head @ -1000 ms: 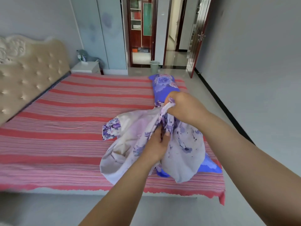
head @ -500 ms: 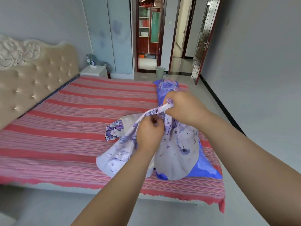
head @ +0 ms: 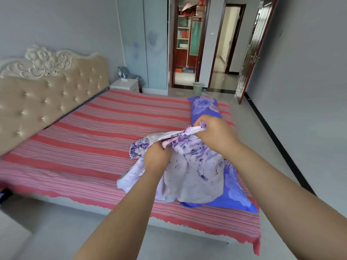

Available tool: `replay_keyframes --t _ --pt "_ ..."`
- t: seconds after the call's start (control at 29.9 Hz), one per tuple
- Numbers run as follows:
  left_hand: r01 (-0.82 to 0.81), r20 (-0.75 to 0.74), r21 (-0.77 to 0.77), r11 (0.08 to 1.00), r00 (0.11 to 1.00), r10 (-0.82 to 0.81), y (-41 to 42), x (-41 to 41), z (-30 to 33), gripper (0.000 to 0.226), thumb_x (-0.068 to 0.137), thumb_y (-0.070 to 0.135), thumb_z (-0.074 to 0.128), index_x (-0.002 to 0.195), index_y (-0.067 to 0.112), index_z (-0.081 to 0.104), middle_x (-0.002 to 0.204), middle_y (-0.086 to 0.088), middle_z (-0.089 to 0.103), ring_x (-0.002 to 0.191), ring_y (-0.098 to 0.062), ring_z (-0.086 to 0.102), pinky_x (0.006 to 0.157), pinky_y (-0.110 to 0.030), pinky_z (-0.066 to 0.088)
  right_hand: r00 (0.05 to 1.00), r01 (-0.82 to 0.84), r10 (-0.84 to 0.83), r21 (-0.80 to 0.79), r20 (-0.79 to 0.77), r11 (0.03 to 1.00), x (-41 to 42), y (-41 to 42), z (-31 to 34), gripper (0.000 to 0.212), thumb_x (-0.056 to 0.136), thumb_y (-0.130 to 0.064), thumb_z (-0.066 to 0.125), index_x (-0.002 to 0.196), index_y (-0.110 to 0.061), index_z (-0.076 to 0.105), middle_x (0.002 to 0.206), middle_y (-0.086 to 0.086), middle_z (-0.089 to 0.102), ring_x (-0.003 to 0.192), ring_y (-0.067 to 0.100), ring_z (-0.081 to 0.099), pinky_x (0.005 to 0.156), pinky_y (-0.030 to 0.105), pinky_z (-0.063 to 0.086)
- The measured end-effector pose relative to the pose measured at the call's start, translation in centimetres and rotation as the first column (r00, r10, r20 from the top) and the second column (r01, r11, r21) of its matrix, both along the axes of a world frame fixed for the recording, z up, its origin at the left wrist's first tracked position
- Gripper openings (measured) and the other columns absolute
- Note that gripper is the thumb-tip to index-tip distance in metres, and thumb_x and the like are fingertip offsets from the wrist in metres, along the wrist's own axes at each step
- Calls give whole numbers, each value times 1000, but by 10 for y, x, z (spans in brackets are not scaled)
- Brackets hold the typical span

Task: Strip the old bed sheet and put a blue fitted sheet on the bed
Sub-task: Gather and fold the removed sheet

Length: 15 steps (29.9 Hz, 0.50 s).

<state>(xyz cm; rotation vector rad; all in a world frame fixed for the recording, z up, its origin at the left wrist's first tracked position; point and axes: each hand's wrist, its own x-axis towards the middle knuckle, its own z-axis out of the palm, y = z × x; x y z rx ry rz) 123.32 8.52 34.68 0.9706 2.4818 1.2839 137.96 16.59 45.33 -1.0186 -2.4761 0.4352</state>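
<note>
— What's the room like?
— Grey walls, a pale floor [head: 262, 132], an open doorway [head: 187, 53] at the far end. The bed [head: 78, 143] fills most of it, covered in a red striped sheet [head: 112, 121], with a tufted beige headboard [head: 47, 91] at the left.
— And the blue sheet?
— A long blue floral bundle [head: 236, 196] lies along the bed's right edge. A pale floral cloth [head: 193, 177] hangs over it.
— The hands?
— The left hand [head: 156, 156] and the right hand [head: 214, 134] each pinch that cloth's gathered top edge.
</note>
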Motion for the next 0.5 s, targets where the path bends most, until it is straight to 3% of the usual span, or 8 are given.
replay_keyframes --t 0.13,0.23,0.3,0.37,0.4,0.43,0.5 --pt "9 -112 -42 999 994 -13 -32 -17 8 23 84 21 55 104 19 66 84 -11 68 86 -34 62 62 -29 39 993 116 -117 -38 -20 993 13 27 -17 12 89 -24 59 100 -22 65 95 3 64 92 27 58 70 31 42" --pt "27 -299 112 993 954 8 -57 -18 65 15 74 26 56 82 21 69 69 -9 66 70 -29 58 58 -30 39 987 143 -139 48 -76 988 7 33 -16 21 95 -29 53 108 -17 64 105 9 64 97 32 58 65 30 34" --pt "34 -294 218 975 955 33 -69 -20 90 8 75 26 60 71 24 66 60 0 61 60 -19 51 55 -29 35 982 135 -116 126 -151 983 -4 30 0 22 96 -27 50 109 -17 64 106 10 63 95 31 58 64 30 30" --pt "123 -12 295 948 992 -124 -78 -23 86 16 78 34 61 66 23 63 59 6 59 56 -14 49 57 -28 38 966 105 -77 100 -249 989 -16 28 20 19 94 -26 51 103 -19 66 97 6 63 89 29 58 63 31 36" --pt "215 191 266 940 943 -271 -81 -21 72 21 80 40 59 72 22 65 67 4 65 61 -14 55 63 -30 44 955 91 -71 56 -288 994 -20 27 28 16 93 -26 52 99 -21 67 91 2 63 86 26 58 65 31 39" --pt "350 378 181 919 838 -394 -83 -16 50 24 84 42 57 85 21 69 81 3 71 70 -15 63 73 -34 50 946 77 -66 22 -318 997 -23 27 34 14 92 -24 54 95 -22 68 88 0 62 86 25 58 67 32 42" --pt "617 651 7 787 595 -472 -84 0 -9 22 91 37 53 107 28 66 99 15 70 88 -4 65 90 -38 51 952 61 -50 28 -303 998 -28 24 39 14 89 -20 55 91 -24 69 88 0 65 86 24 59 70 34 47"
